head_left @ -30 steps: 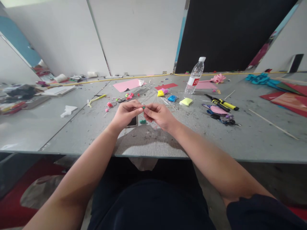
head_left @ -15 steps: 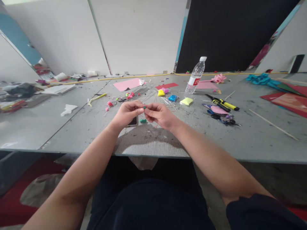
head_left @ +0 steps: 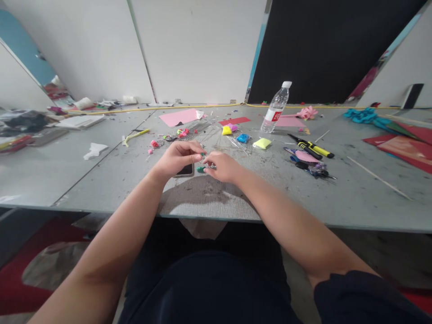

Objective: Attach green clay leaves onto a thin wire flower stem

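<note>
We see the left hand (head_left: 177,158) over the middle of the counter (head_left: 337,202), not far from its near edge. Its fingers are pinched tight on a tiny green bit (head_left: 203,154). The right hand (head_left: 224,167) is just beside it, low on the counter. Its fingers are bent close together, right by a green lump (head_left: 200,169) that lies there, but we cannot tell if they grip anything. A dark phone (head_left: 186,170) lies partly under the left hand. Nearer the far edge we see a water bottle (head_left: 276,107) and little clay bags (head_left: 242,138). Yellow tools (head_left: 315,147) lie toward the right edge.
</note>
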Available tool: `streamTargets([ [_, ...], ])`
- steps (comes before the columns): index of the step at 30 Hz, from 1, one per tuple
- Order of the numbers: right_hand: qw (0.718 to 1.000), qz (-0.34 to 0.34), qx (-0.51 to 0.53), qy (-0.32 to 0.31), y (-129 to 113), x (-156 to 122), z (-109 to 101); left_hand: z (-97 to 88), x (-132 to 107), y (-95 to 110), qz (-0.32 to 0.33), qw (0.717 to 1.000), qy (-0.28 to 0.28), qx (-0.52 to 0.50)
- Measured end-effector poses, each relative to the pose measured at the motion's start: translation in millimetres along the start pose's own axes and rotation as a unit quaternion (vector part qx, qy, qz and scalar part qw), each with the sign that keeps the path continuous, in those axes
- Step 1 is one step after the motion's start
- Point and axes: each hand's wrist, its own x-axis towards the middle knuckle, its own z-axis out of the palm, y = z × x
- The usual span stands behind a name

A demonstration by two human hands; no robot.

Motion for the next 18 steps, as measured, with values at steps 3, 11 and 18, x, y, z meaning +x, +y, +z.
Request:
streamTargets([
  [3, 1.000, -0.008, -0.021, -0.022, 0.0, 0.9, 0.5, -0.5, -0.9, -1.4, -0.024, 0.997, -0.065, 0.036],
  [11, 0.998, 0.037, 0.019, 0.040, 1.5, 5.0, -7.8, 3.6, -2.0, -19.7, -0.036, 0.937, -0.211, 0.276],
  [18, 0.992, 0.063, 0.031, 0.107, 1.4, 6.7, -11.4, 4.1, -1.0, -37.8, -0.042, 0.913, -0.238, 0.328],
])
